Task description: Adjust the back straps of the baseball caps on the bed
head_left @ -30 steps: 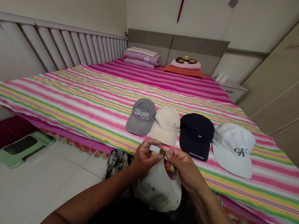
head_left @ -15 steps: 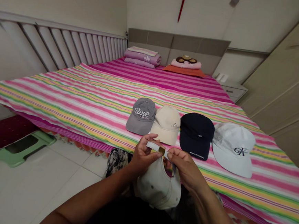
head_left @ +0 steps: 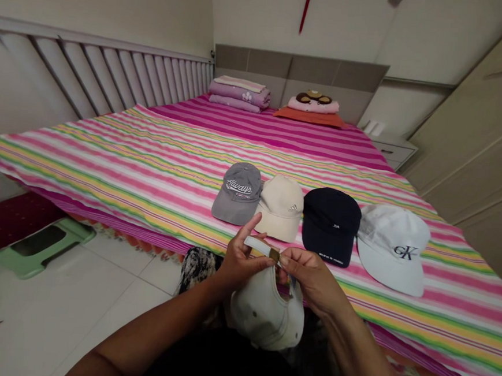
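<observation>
A pale baseball cap (head_left: pixel 262 313) hangs over my lap, its back opening facing up. My left hand (head_left: pixel 242 260) pinches the cap's white strap (head_left: pixel 257 246) beside a brass-coloured buckle (head_left: pixel 274 254), index finger raised. On the buckle's other side, my right hand (head_left: pixel 307 273) has thumb and fingers closed on the strap. Just beyond my hands, caps lie in a row on the bed: a grey cap (head_left: pixel 238 193), a cream cap (head_left: pixel 281 208), a dark navy cap (head_left: pixel 330 226) and a white cap (head_left: pixel 394 248) with dark letters.
The bed has a striped sheet (head_left: pixel 118 154). Folded purple bedding (head_left: pixel 239 95) and a pink pillow (head_left: pixel 313 104) sit by the headboard (head_left: pixel 294 75). A green stool (head_left: pixel 39 252) stands on the tiled floor at left. At the back right is a white nightstand (head_left: pixel 391 150).
My left index finger has lifted and straightened away from the strap. The buckle has shifted slightly right; both hands keep hold of the strap.
</observation>
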A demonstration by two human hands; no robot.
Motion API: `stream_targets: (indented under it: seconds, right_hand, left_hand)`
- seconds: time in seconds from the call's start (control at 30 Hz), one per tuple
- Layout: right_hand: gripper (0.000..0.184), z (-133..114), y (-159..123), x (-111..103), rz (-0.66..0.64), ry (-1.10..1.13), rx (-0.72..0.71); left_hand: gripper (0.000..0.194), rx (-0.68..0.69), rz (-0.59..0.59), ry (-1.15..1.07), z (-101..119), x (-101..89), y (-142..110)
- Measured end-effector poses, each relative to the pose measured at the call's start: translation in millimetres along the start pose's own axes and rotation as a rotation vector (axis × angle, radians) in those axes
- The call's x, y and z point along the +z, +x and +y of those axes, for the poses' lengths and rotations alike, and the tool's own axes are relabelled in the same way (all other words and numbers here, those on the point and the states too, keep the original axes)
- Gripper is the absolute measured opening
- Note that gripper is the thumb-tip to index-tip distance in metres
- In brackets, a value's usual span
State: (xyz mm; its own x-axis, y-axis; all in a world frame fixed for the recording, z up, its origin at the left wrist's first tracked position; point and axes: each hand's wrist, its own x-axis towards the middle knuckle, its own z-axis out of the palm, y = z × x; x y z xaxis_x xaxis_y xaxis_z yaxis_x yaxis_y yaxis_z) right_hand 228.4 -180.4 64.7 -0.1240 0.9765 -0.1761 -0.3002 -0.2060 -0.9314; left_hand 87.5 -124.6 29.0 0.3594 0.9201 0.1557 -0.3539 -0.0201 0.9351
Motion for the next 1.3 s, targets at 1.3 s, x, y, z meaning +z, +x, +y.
stream_targets:
  seconds: [1.3]
  right_hand:
    - [0.023,-7,0,-18,0.028,-0.032,0.098]
  left_hand:
    - [0.025,-0.111,-0.549,0.299,25,-1.2,29]
